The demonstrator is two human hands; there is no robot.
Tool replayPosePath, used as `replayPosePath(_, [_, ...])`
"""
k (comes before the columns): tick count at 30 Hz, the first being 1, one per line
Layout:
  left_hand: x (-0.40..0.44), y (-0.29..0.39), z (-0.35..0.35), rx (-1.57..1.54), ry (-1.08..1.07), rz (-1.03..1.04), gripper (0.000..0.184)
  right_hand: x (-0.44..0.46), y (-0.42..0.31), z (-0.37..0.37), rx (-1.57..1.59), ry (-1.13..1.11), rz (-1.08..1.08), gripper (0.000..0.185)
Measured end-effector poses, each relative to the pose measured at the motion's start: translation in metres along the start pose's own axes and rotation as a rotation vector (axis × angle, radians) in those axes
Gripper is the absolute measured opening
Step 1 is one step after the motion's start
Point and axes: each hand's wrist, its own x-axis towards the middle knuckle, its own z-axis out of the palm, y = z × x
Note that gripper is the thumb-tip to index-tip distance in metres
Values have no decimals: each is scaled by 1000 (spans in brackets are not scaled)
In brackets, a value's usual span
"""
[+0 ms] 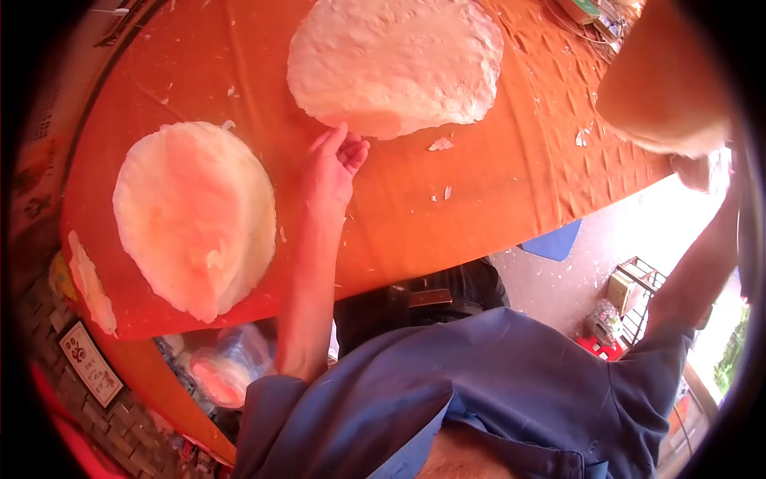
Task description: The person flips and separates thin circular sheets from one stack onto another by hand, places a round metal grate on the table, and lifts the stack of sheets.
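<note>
A large, pale, thin round piece [395,64] with ragged edges lies on the orange cloth of the table [479,191]. Just below its lower left edge is my left hand [337,164], palm up, its fingers loosely curled and holding nothing. Farther left rests a second pale piece [191,215], oval and slightly folded along its right side. At the right, my right hand [696,172] holds up another pale piece [666,96] by its lower edge; most of that hand is hidden or washed out by glare.
A narrow pale strip [92,283] lies at the table's left edge. Small flakes dot the cloth. Cables and small items [598,20] are at the top right. Below the table are plastic bags [227,363], a blue object [552,241] and a wire rack [638,291].
</note>
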Motion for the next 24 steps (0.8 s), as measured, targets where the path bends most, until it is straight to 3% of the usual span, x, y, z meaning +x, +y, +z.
replayPosePath(4, [9, -10, 1, 99, -17, -70, 16, -31, -36, 144, -66, -390, -206, 15])
replayPosePath(5, [4, -12, 2, 115, -29, -66, 16, -41, -35, 186, -211, -318, -747, 10])
replayPosePath(6, [0, -11, 4, 129, -45, -57, 15, -54, -21, 243, -529, -283, -691, 9])
replayPosePath(9, [-2, -9, 6, 160, -68, -43, 14, -101, 12, 317, -259, -430, -695, 14])
replayPosePath(11, [1, -9, 2, 150, -75, -45, 14, -106, -1, 302, -177, -361, -687, 16])
replayPosePath(14, [-6, -5, 7, 99, -133, -65, 15, -93, -45, 275, -196, -539, -487, 18])
replayPosePath(17, [-5, 0, 11, 63, -207, -45, 17, -125, -26, 315, -210, -411, -686, 17])
replayPosePath(21, [0, 1, 4, 23, -260, -85, 20, -137, -36, 302, -15, -446, -630, 28])
replayPosePath(22, [-2, -1, 6, 0, -246, -94, 21, -136, -40, 300, -47, -460, -637, 40])
replayPosePath(24, [-3, 2, 14, -45, -228, -87, 21, -142, -41, 306, -87, -365, -651, 42])
